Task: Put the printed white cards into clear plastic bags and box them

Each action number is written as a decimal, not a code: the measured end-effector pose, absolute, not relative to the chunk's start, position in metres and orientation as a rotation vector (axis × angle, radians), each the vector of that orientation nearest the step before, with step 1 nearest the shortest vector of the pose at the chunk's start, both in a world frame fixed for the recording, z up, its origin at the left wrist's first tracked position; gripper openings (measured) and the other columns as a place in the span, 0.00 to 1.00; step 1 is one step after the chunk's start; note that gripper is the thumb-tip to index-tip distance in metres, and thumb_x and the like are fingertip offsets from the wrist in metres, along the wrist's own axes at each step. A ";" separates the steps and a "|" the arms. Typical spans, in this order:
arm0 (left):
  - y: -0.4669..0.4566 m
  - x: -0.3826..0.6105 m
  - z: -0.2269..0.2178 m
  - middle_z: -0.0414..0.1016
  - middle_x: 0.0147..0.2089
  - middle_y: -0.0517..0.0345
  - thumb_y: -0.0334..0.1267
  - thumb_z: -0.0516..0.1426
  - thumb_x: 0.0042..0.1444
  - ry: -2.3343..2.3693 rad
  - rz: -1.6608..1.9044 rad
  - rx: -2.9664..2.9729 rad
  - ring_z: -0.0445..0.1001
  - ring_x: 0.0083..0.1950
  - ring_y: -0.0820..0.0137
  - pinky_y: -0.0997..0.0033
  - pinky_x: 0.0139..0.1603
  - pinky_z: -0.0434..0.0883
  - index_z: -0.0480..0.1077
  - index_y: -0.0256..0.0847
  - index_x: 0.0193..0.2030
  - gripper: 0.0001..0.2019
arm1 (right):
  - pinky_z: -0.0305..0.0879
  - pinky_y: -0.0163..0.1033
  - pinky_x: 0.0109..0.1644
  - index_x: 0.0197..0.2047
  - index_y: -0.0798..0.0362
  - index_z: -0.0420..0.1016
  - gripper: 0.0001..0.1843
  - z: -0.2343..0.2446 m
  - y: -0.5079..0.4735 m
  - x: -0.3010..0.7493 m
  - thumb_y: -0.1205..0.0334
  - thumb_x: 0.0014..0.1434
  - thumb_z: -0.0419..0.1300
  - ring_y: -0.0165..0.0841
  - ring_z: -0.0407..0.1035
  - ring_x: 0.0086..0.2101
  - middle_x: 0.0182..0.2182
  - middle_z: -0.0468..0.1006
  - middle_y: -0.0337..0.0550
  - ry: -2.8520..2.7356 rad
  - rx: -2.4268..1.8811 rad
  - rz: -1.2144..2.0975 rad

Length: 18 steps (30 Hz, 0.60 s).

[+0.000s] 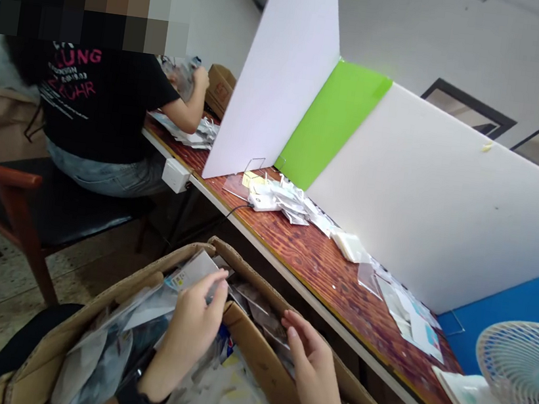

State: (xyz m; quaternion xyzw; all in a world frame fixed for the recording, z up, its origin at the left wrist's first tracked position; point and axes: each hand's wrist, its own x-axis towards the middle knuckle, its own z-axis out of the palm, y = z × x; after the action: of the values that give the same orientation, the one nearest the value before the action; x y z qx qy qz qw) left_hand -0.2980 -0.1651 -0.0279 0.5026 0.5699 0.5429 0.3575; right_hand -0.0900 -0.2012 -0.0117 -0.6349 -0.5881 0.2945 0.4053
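Note:
A cardboard box (251,342) full of clear plastic packets sits on my lap at the bottom of the view. My left hand (194,324) is inside it, fingers closed on a stack of flat clear packets (190,274) near the box's far rim. My right hand (306,356) reaches in beside it, fingers slightly apart, fingertips touching packets (269,318) that stand against the box's right wall. A dark watch band circles my left wrist.
A wooden-topped table (321,262) runs diagonally, with loose packets (293,205), a white power strip (264,202) and white, green and blue divider boards (429,196). A small fan (519,374) stands at the right. A person in a black shirt (99,100) sits at left, handling packets.

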 end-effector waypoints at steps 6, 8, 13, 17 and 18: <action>-0.161 -0.287 -0.031 0.78 0.45 0.45 0.39 0.43 0.61 1.523 1.055 1.783 0.75 0.48 0.58 0.58 0.50 0.69 0.72 0.39 0.43 0.17 | 0.63 0.48 0.56 0.50 0.58 0.72 0.19 -0.005 -0.125 -0.091 0.59 0.59 0.51 0.41 0.68 0.50 0.49 0.75 0.53 -1.951 -1.755 0.279; -0.162 -0.283 -0.032 0.78 0.39 0.47 0.38 0.42 0.61 1.531 0.976 1.866 0.76 0.44 0.58 0.56 0.44 0.71 0.72 0.40 0.40 0.17 | 0.60 0.47 0.58 0.49 0.56 0.73 0.17 -0.005 -0.086 -0.094 0.62 0.58 0.54 0.40 0.67 0.51 0.49 0.75 0.51 -2.008 -1.792 0.252; -0.160 -0.274 -0.055 0.76 0.46 0.41 0.35 0.45 0.58 1.723 1.114 1.958 0.73 0.49 0.54 0.51 0.46 0.71 0.72 0.39 0.30 0.15 | 0.52 0.58 0.60 0.52 0.54 0.68 0.17 -0.015 0.001 -0.105 0.58 0.60 0.57 0.43 0.58 0.57 0.57 0.65 0.49 -1.942 -2.005 0.052; -0.147 -0.273 -0.080 0.59 0.64 0.39 0.35 0.56 0.45 1.807 1.398 1.967 0.59 0.63 0.47 0.45 0.56 0.65 0.77 0.43 0.37 0.12 | 0.49 0.61 0.60 0.55 0.52 0.65 0.20 -0.026 0.047 -0.107 0.56 0.61 0.56 0.46 0.55 0.58 0.60 0.60 0.49 -1.794 -2.163 -0.090; -0.145 -0.275 -0.082 0.56 0.66 0.38 0.35 0.57 0.43 1.795 1.361 1.974 0.57 0.64 0.46 0.44 0.55 0.66 0.76 0.44 0.42 0.17 | 0.49 0.61 0.60 0.55 0.52 0.65 0.21 -0.028 0.056 -0.106 0.56 0.61 0.56 0.46 0.54 0.59 0.61 0.58 0.49 -1.786 -2.177 -0.117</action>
State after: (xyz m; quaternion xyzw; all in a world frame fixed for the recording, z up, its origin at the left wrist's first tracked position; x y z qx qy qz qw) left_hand -0.2750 -0.1446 -0.0816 0.6574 0.5977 0.4531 0.0731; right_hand -0.1056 0.0563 -0.0284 -0.7623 -0.6255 -0.0410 0.1609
